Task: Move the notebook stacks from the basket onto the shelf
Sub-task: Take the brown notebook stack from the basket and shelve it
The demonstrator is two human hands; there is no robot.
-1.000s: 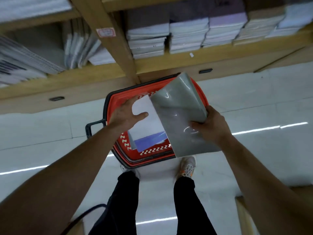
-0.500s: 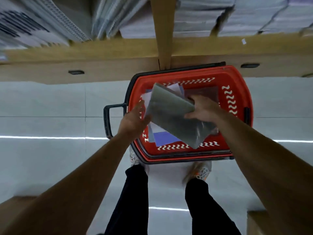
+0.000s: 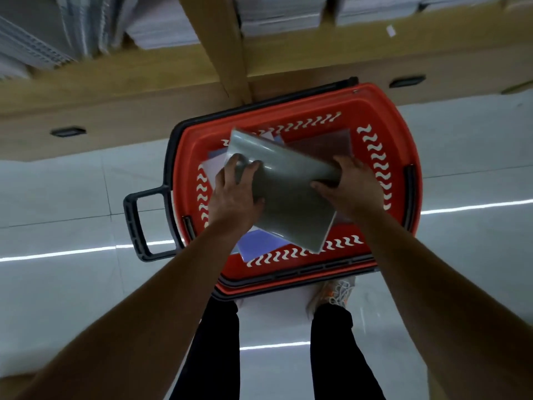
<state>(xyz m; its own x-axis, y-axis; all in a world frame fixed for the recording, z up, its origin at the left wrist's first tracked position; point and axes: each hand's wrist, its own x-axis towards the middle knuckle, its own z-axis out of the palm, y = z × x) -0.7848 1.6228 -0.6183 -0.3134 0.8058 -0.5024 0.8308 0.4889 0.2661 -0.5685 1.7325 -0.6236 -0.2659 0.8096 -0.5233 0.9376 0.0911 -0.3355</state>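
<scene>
A red shopping basket [image 3: 403, 140] stands on the floor below me, against the wooden shelf [image 3: 173, 67]. Over the basket I hold a grey notebook stack [image 3: 288, 197], tilted. My left hand [image 3: 235, 192] grips its left edge with the fingers curled over the cover. At the stack's right edge, my right hand [image 3: 350, 189] clamps it. Inside the basket lie a dark red notebook [image 3: 320, 142] at the back and a purple-blue one [image 3: 259, 243] at the front, with white sheets partly hidden under the grey stack.
The shelf's upright post [image 3: 225, 47] rises just behind the basket. Stacks of white notebooks [image 3: 277, 13] fill the shelf bays left and right of it. The basket's black pull handle [image 3: 138, 223] sticks out left. My legs and shoes stand just behind the basket on glossy tile.
My left hand has closed on the grey stack's left edge, so both hands now hold it. The stack has flattened and sits lower over the basket. The view has tipped further down.
</scene>
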